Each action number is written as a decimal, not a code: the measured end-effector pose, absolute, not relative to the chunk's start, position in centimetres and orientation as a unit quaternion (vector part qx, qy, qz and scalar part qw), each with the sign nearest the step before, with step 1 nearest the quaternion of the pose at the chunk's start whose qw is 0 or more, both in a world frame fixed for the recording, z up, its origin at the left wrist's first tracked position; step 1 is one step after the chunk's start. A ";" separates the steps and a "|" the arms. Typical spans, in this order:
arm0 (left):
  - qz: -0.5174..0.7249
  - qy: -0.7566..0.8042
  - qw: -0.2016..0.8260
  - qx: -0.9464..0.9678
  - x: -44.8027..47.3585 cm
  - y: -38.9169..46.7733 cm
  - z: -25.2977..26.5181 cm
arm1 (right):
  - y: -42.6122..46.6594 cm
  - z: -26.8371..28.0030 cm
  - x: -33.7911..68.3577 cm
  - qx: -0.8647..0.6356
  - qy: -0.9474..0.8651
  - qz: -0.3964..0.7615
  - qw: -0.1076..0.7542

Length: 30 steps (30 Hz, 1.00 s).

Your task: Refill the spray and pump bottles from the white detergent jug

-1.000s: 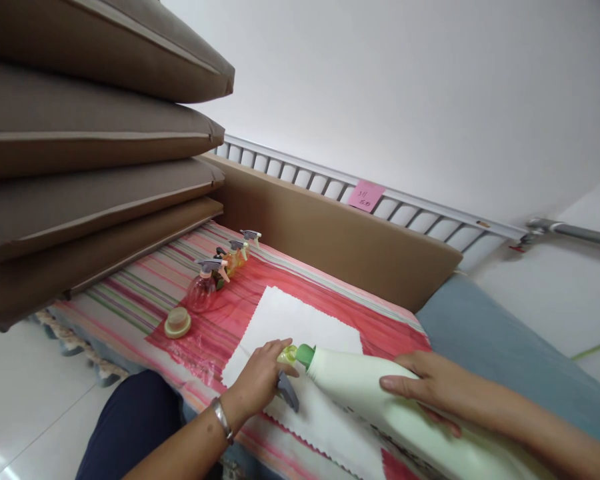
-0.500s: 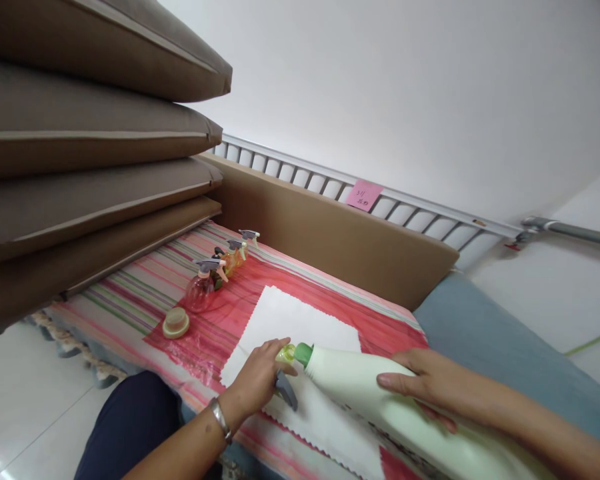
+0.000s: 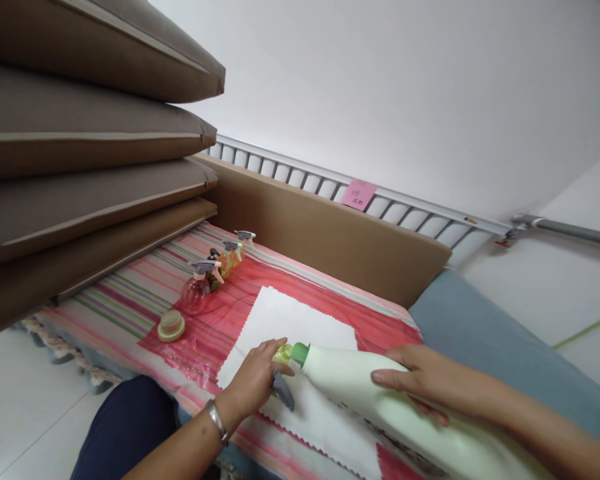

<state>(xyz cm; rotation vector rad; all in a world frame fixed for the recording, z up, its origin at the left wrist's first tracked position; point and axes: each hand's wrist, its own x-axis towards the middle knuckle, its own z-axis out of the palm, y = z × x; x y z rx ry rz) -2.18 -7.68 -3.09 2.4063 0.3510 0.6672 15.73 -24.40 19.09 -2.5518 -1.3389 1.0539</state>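
Observation:
My left hand [image 3: 258, 375] is curled round a small clear yellow-green bottle [image 3: 282, 354], most of it hidden by the fingers. A grey spray trigger [image 3: 283, 389] shows just below that hand; whether it is lying loose or held I cannot tell. My right hand [image 3: 415, 377] grips a large pale green bottle [image 3: 347, 373] from above. It lies tilted, with its green neck [image 3: 299, 353] against the small bottle's end. Beneath both is a white cloth [image 3: 290, 320] with zigzag edges.
Several spray bottles, a pink one [image 3: 196, 293] nearest, stand on red plastic film [image 3: 280, 272] to the left. A round pale green lid [image 3: 171, 326] lies before them. Stacked brown cushions [image 3: 95, 153] rise at left. A brown board [image 3: 325, 233] leans against the railing [image 3: 300, 177] behind.
The view has shifted slightly. Both hands keep their hold, and the green neck stays against the small bottle.

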 end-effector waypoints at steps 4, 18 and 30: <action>0.243 0.132 0.308 0.910 -2.2 -7.7 -2.9 | -24.5 19.0 16.0 -0.831 -0.436 0.344 0.036; 0.243 0.131 0.306 0.911 -2.2 -7.7 -2.9 | -24.5 19.1 16.1 -0.827 -0.440 0.349 0.027; 0.248 0.130 0.303 0.911 -2.2 -7.8 -3.2 | -24.5 19.2 16.2 -0.824 -0.442 0.354 0.029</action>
